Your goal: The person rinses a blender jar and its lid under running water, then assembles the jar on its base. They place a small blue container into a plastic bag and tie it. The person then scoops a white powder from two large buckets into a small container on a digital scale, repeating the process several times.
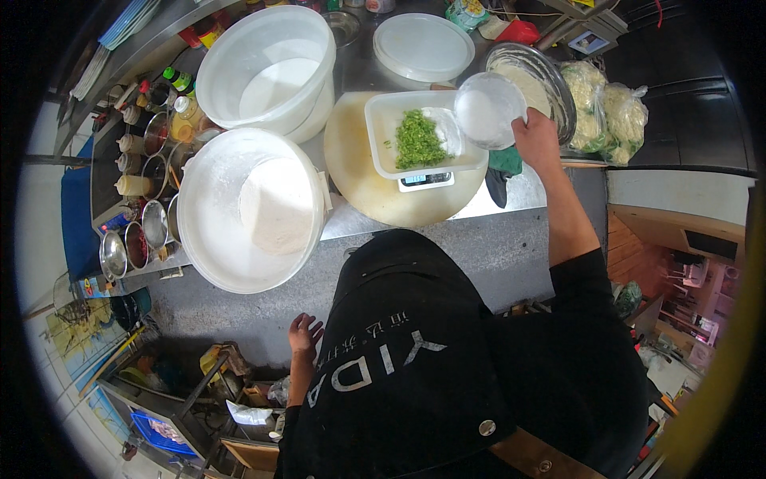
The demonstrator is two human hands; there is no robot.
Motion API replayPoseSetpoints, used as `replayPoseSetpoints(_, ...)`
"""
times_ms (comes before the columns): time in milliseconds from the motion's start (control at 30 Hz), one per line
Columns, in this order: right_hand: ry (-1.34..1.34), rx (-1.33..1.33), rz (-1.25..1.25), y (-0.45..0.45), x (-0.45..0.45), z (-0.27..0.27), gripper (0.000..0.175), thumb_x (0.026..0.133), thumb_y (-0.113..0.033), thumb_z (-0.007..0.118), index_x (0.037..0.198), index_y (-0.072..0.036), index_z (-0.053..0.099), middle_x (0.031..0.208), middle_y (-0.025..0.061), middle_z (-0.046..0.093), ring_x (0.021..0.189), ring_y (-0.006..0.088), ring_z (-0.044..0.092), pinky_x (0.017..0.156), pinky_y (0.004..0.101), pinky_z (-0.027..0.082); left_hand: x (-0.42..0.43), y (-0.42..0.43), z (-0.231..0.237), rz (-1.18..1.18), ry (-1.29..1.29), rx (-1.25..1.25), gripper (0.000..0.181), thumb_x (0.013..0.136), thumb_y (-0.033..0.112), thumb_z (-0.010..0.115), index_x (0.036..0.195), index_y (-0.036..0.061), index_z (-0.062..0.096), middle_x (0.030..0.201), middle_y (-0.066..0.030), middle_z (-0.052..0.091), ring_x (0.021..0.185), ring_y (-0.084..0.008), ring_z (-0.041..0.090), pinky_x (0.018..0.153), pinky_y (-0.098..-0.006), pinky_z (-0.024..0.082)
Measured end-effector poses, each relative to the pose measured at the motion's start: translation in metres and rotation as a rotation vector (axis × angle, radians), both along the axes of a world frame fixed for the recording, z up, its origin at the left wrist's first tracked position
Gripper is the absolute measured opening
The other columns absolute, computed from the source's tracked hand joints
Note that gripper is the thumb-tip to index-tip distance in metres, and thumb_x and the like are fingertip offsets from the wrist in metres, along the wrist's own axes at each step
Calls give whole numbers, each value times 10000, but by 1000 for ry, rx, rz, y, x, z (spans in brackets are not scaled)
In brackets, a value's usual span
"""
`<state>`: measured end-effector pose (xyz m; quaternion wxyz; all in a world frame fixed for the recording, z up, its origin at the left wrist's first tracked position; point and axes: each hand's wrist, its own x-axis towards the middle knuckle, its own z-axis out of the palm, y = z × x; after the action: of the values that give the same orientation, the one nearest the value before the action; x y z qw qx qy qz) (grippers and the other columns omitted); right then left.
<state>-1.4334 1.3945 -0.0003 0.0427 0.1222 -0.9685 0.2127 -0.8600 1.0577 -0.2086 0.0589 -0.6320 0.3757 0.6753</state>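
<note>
My right hand [537, 141] grips the rim of a translucent plastic bowl [489, 111], which has white powder in it. The bowl is tilted and overlaps the right end of a rectangular plastic tub [378, 152]. Inside the tub lie chopped greens [419, 141], with white powder [447, 129] beside them. The tub rests on a digital kitchen scale [426, 181] with a lit display, on a round cutting board [353, 173]. My left hand [305, 332] hangs low at my side, away from the counter; it holds nothing and its fingers are loosely apart.
Two big white tubs [190, 239] [206, 75] of powder stand at the left. A lidded plastic container [423, 45] is behind the board. A metal bowl of batter or dough [547, 66] and bagged vegetables [622, 120] sit at right. Sauce bottles [133, 184] line the far left.
</note>
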Motion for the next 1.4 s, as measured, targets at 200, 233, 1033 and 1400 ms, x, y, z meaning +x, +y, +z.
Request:
replayPoseSetpoints(200,7,18,-1,1,0,0,247,873,-185,614,821,56,594,811,319,638,824,511,628,730,523,513,2,-3,1,-20,-10,1,537,977,270,659,1418,52,443,1286,-177,611,1078,-358,678,842,-442,584)
replayPoseSetpoints(233,9,21,-2,1,0,-1,249,874,-186,614,821,57,594,811,319,638,824,511,628,730,521,514,2,-3,1,-21,-23,-5,539,976,269,658,1420,51,442,1286,-177,611,1079,-359,678,847,-444,583)
replayPoseSetpoints(1033,-58,-22,-75,8,1,-3,278,879,-208,625,838,65,595,831,332,635,851,518,627,745,540,506,4,-8,-2,-15,3,-11,531,984,283,645,1424,62,449,1258,-162,628,1065,-339,683,863,-454,573)
replayPoseSetpoints(1400,-30,5,-43,6,4,4,272,881,-198,613,842,70,594,823,330,635,838,525,625,735,534,507,1,-9,2,-14,25,-8,520,978,286,644,1413,68,459,1241,-149,632,1045,-328,686,865,-449,568)
